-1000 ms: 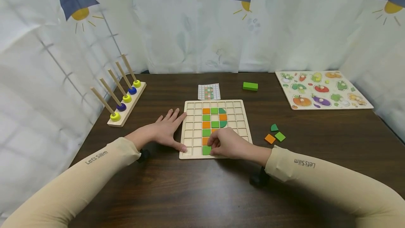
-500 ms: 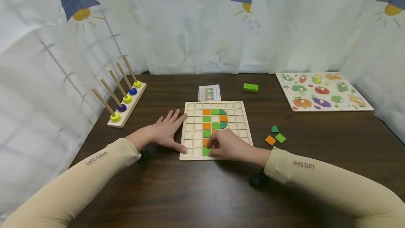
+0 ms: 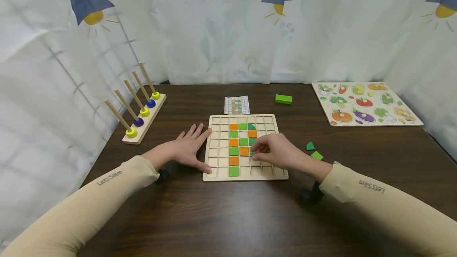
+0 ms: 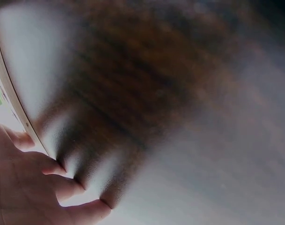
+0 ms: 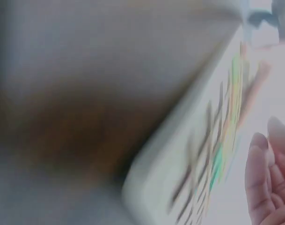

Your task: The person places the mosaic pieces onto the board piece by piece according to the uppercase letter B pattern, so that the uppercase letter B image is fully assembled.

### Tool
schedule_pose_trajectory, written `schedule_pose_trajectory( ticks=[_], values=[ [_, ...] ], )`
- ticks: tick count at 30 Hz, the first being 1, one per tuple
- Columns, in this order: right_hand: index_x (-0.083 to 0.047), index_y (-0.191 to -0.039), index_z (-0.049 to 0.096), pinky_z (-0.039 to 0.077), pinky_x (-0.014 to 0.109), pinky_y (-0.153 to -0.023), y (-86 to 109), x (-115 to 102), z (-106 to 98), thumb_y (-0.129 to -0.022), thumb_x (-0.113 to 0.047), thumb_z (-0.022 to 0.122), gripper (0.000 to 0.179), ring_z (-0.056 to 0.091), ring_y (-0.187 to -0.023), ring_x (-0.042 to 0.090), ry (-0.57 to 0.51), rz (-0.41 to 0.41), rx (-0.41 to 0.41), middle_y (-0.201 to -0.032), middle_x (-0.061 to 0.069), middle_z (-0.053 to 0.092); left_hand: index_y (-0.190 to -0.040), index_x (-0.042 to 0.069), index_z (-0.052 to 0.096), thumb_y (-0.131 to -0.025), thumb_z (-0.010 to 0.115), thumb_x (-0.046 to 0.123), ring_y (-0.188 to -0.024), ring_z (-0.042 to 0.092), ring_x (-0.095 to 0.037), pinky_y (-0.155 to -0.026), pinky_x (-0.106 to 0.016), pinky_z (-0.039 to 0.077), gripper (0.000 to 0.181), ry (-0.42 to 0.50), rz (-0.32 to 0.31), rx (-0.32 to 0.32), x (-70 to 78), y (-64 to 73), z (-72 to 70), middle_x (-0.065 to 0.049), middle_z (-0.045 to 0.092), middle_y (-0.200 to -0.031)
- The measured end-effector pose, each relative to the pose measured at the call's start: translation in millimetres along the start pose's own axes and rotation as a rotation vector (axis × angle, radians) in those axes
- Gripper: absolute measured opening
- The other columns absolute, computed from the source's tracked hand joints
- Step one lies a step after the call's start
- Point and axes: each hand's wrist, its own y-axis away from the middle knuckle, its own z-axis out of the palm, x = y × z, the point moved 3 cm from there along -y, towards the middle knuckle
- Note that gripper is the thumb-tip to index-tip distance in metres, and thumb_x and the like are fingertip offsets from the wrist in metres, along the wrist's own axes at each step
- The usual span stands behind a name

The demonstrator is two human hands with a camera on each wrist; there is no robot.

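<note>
A wooden grid board (image 3: 217, 171) lies on the table, holding orange, light green and dark green tiles. My left hand (image 3: 185, 150) is spread at its left edge, thumb on the near left corner and index finger at the side. In the left wrist view, the left hand (image 4: 25, 183) reaches along the board's rim. My right hand (image 3: 278, 152) hovers over the board's right half, fingers bent, thumb slightly apart, no tile visible in it. A dark green tile (image 3: 252, 153) shows partly behind its fingertips. The light green tile (image 3: 233, 171) fills a square in the nearest row.
Loose tiles, a dark green quarter-round (image 3: 310, 146) and a light green square (image 3: 316, 155), lie right of the board. A pattern card (image 3: 237, 105), a green block (image 3: 283, 99), a vegetable puzzle (image 3: 364, 104) and a peg stand (image 3: 146, 120) with rings stand around.
My right hand has left the light green tile in the nearest row and moved right and away from me. Its forearm now covers the loose orange tile. The left hand stays in place.
</note>
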Motion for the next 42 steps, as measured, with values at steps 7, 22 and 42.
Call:
schedule_pose_trajectory(
  ticks=[7,22,42],
  values=[
    [-0.006,-0.107,0.076,0.055,0.028,-0.073,27.8,62,-46,-0.094,-0.016,0.076,0.017,0.065,-0.081,0.011,0.113,0.069,0.099,-0.095,0.002,0.074,-0.166,0.009,0.001,-0.075,0.075,0.073,-0.157,-0.005,-0.049,-0.120,-0.073,0.010,0.133,-0.015,-0.011,-0.007,0.4,-1.5,-0.2,-0.025,-0.007,-0.171],
    [-0.009,-0.098,0.073,0.055,0.035,-0.074,69.9,98,-56,-0.080,-0.048,0.085,0.045,0.061,-0.082,0.011,0.332,0.095,0.005,-0.093,-0.002,0.070,-0.166,0.012,-0.001,-0.074,0.076,0.074,-0.158,-0.007,-0.047,-0.121,-0.071,0.008,0.134,-0.012,-0.021,-0.015,2.3,-2.6,1.0,-0.022,-0.008,-0.171],
    [-0.008,-0.103,0.073,0.054,0.024,-0.070,62.2,77,-51,-0.087,-0.020,0.083,0.023,0.064,-0.081,0.009,0.182,0.055,0.078,-0.093,-0.001,0.072,-0.166,0.013,-0.001,-0.076,0.076,0.073,-0.158,-0.008,-0.046,-0.122,-0.071,0.008,0.133,-0.021,-0.032,-0.028,4.3,0.5,0.1,-0.021,-0.010,-0.171]
  ],
)
